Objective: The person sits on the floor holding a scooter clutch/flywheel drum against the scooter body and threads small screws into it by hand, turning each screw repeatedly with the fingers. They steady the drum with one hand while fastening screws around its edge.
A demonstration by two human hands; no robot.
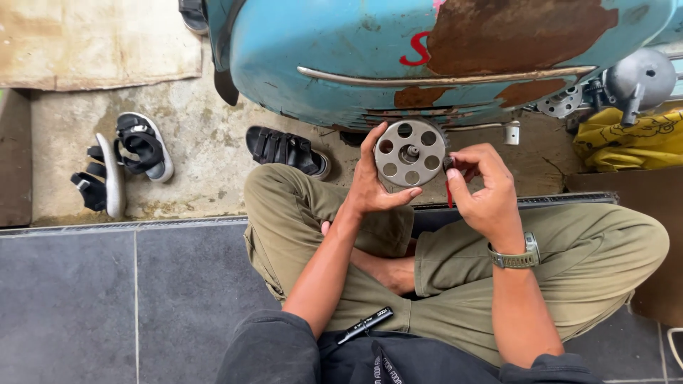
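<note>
My left hand (373, 181) holds a round grey metal disc (410, 152) with several round holes and a toothed rim, gripping it by its left and lower edge. My right hand (484, 188) pinches a small tool with a red handle (449, 193) against the disc's right edge. A watch (518, 257) sits on my right wrist. I sit cross-legged in olive trousers (583, 263), and both hands hover above my knees in front of a rusty blue scooter body (427, 57).
A black sandal (287, 151) lies by my left knee; two more sandals (124, 163) lie at the left on the concrete. A black pen-like object (364, 325) rests on my lap. A yellow cloth (629, 139) and grey metal parts (637, 78) are at the right.
</note>
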